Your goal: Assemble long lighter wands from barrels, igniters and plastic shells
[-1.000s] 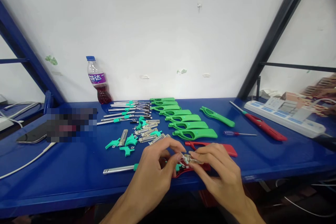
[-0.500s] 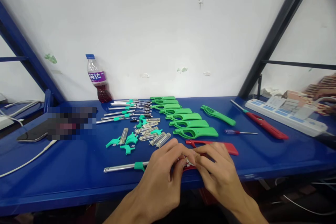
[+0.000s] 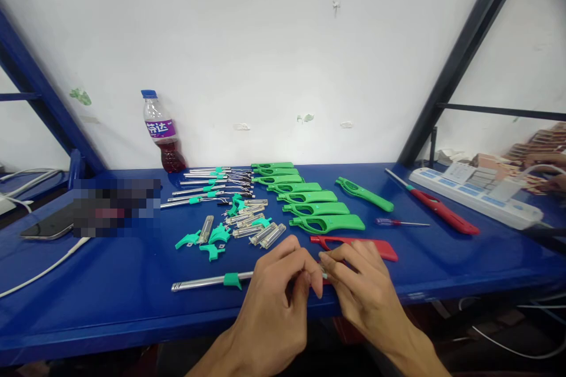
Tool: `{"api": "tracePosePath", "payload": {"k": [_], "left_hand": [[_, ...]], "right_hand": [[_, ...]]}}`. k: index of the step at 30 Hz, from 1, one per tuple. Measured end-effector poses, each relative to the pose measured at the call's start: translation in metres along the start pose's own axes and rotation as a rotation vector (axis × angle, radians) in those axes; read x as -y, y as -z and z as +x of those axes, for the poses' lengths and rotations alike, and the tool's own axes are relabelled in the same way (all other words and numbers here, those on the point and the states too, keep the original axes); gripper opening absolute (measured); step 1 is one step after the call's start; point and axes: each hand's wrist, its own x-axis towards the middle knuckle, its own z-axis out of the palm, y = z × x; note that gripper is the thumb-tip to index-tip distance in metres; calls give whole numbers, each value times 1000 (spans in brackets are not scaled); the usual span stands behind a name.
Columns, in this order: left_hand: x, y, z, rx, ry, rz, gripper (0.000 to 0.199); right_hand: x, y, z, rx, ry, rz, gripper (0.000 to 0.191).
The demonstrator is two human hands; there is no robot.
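Over the front of the blue table, my left hand (image 3: 283,288) is closed, index finger and thumb curled inward. My right hand (image 3: 365,283) faces it, also closed in a pinch. A tiny pale part (image 3: 325,275) shows between the fingertips, above a strip of red plastic; the fingers hide most of both. A silver lighter tube with a green collar (image 3: 232,280) runs out to the left from behind my left hand. Just beyond my right hand lies a red lighter handle shell (image 3: 374,248).
Farther back are several green handle shells (image 3: 327,223), clear fuel cartridges (image 3: 273,235), green triggers (image 3: 213,252) and silver tubes (image 3: 198,181). To the right lie a screwdriver (image 3: 400,222), a red lighter (image 3: 442,211) and a power strip (image 3: 473,195). A drink bottle (image 3: 161,132) stands by the wall.
The fingertips of my two hands have moved slightly apart, and my left index finger now points lower. The view has shifted a little; the parts on the table stay put.
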Motion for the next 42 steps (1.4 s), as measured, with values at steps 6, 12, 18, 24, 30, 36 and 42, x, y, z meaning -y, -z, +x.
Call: {"api": "tracePosePath", "payload": {"k": [6, 12, 18, 24, 30, 36, 42], "left_hand": [[-4, 2, -4, 14, -99, 166, 29], [-2, 16, 5, 40, 55, 24, 18], [11, 38, 12, 33, 29, 356, 24], [17, 28, 11, 187, -65, 511, 23], [21, 12, 10, 240, -50, 543, 26], [22, 15, 9, 265, -44, 608, 25], [22, 18, 8, 249, -72, 662, 21]], "right_hand": [[-1, 0, 1, 5, 41, 5, 21], [1, -5, -1, -110, -28, 29, 21], [3, -1, 6, -197, -187, 113, 15], [4, 2, 10, -157, -242, 149, 12], [1, -3, 4, -55, -267, 168, 9], [3, -2, 5, -11, -250, 184, 9], [2, -2, 4, -28, -232, 186, 12]]}}
